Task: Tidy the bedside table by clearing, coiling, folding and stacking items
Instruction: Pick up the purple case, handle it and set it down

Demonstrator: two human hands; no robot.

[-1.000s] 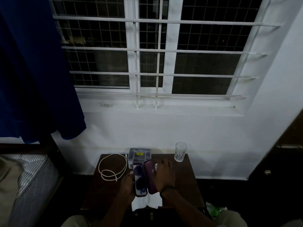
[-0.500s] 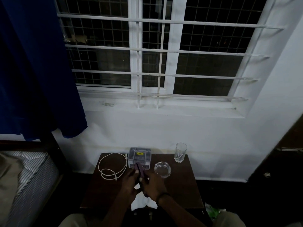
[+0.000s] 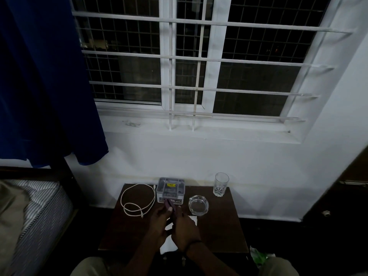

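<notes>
A dark wooden bedside table (image 3: 219, 234) stands under the window. Over its middle, my left hand (image 3: 159, 222) and my right hand (image 3: 185, 230) are pressed together around a purple glasses case (image 3: 170, 206), which is closed and pointing away from me. A white cloth (image 3: 191, 218) lies flat beneath my hands and hangs over the front edge. A loosely coiled white cable (image 3: 137, 202) lies at the back left. A small grey box (image 3: 170, 189) sits at the back centre, just beyond the case.
A glass ashtray (image 3: 198, 205) sits right of the box, and a drinking glass (image 3: 221, 184) stands at the back right corner. A bed with striped sheet (image 3: 33, 212) is on the left under a blue curtain (image 3: 43, 80). Green plastic (image 3: 257, 255) lies on the floor right.
The purple case was open with glasses showing; my hands have closed it and lowered it flat toward the table. The ashtray, hidden before by my right hand, is in sight.
</notes>
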